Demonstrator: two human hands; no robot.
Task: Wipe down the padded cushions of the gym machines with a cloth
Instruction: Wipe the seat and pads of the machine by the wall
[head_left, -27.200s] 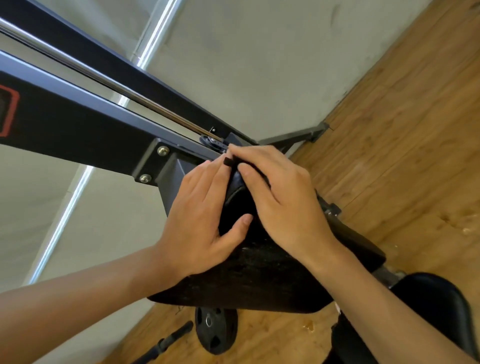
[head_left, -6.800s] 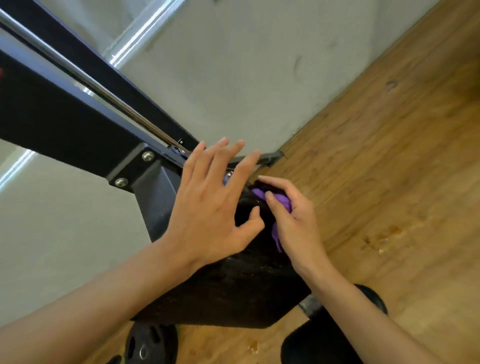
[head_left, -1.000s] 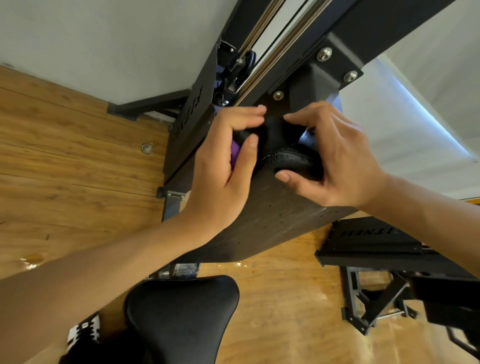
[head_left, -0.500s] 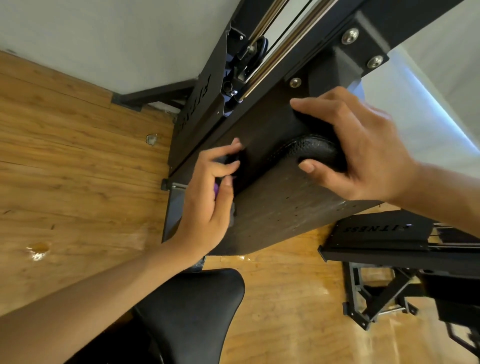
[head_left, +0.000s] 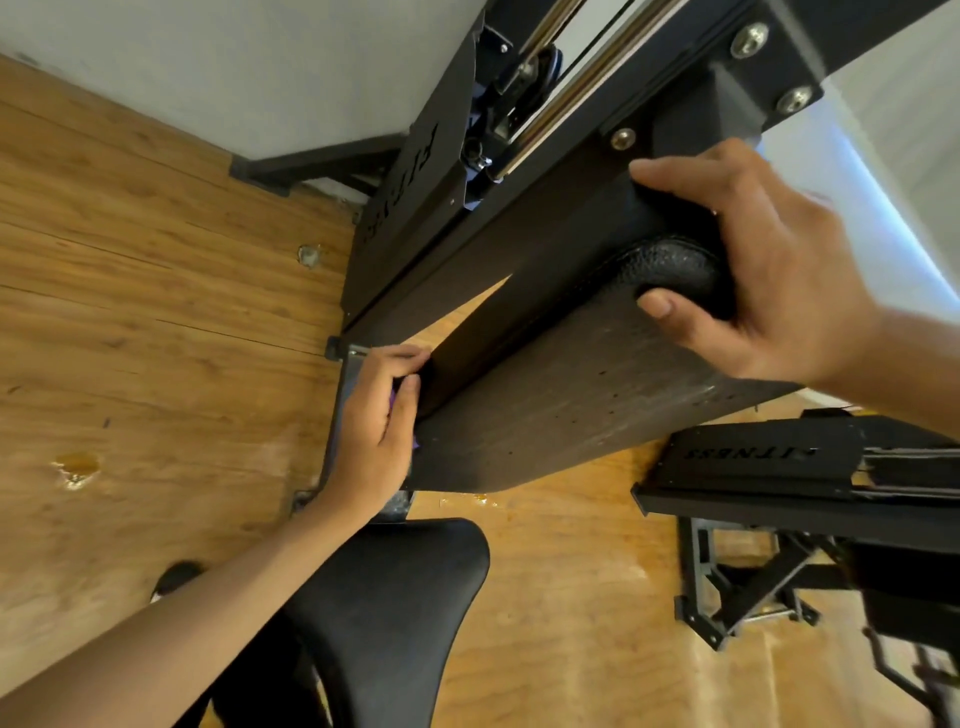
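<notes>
The left hand (head_left: 371, 426), curled round a barely visible purple cloth (head_left: 392, 402), has slid from the top of the back cushion (head_left: 670, 265) down its side edge to the lower corner. The right hand (head_left: 763, 260) still clasps the cushion's rolled top. That edge looks nearly wiped; the seat cushion (head_left: 395, 597) below likely comes next.

A warm brown wood-plank floor (head_left: 130, 291) fills the left and bottom of the frame, its boards running on a slant. A chipped pale gouge (head_left: 77, 467) marks it at mid-left, and a small round metal fitting (head_left: 309, 254) sits nearer the plain grey-white wall (head_left: 234, 67) at upper left. A second pale wall (head_left: 883, 156) at upper right carries a bright diagonal band of light (head_left: 878, 208). A low black metal frame with lettering (head_left: 753, 462) stands at lower right.
</notes>
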